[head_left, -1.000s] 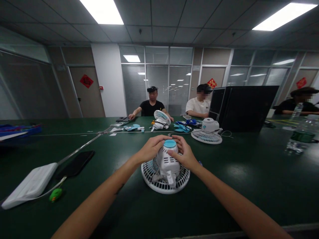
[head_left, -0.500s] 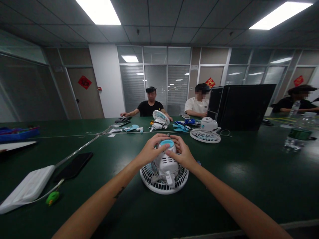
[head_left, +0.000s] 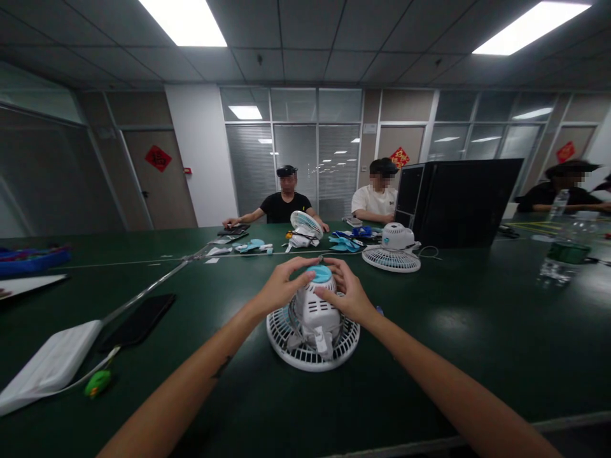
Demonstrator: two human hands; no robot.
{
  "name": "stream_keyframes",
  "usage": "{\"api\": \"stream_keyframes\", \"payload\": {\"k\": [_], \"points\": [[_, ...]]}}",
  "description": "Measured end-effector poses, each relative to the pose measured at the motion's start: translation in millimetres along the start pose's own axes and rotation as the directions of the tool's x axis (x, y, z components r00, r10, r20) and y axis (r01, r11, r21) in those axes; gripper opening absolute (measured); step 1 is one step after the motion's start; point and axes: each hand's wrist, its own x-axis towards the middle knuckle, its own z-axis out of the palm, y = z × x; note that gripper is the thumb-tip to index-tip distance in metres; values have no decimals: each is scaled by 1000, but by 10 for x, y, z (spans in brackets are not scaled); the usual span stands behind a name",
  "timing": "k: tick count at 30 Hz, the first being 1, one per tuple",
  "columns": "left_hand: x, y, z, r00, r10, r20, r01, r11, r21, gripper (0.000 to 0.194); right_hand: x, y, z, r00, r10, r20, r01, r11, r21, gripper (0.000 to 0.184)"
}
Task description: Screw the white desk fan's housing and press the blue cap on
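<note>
A white electric fan lies grille-down on the green table in front of me, its motor housing pointing up. A light blue round cap sits on top of the housing. My left hand curves around the left of the cap, its thumb against the cap's edge. From the right, my right hand wraps the top of the housing, thumb on the white shell just below the cap. The far fingertips of both hands are partly hidden behind the cap. A white plug and cord rest against the fan's near side.
Two more fans, one tilted and one grille-down, stand farther back. A power bank, a black phone and a green trinket lie left. A bottle and black computer case are right. Several people sit opposite.
My left thumb has drawn back leftward from the middle of the blue cap to its edge, showing more of the cap. The fan stays in place; the view has shifted slightly.
</note>
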Motion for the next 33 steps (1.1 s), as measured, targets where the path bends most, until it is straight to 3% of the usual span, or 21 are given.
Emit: {"api": "stream_keyframes", "payload": {"k": [4,10,16,19,23,27,33], "points": [[-8,20,10,999,-9,36,10,1000,-13,34,3,4,3,1000,-3,11,3,1000,-1,68],[-23,134,62,997,-80,-22,81,996,39,34,-6,-9,0,1000,-1,22,2,1000,-20,65],[-13,23,46,993,-78,92,87,991,-98,43,-4,-12,-3,1000,-21,23,21,1000,-8,66],[-24,-15,46,991,-100,94,108,990,-90,47,-3,-4,-18,999,-37,40,37,999,-18,68],[-56,-9,81,989,-115,88,122,989,-80,50,-13,-25,-51,988,-106,113,121,984,-132,73],[-65,-57,133,985,-166,48,171,975,-141,52,-36,-73,-38,956,-201,211,256,927,-276,94],[-46,-197,167,979,-204,-22,196,960,-201,58,-54,-115,-1,959,-177,222,247,905,-347,96]]}}
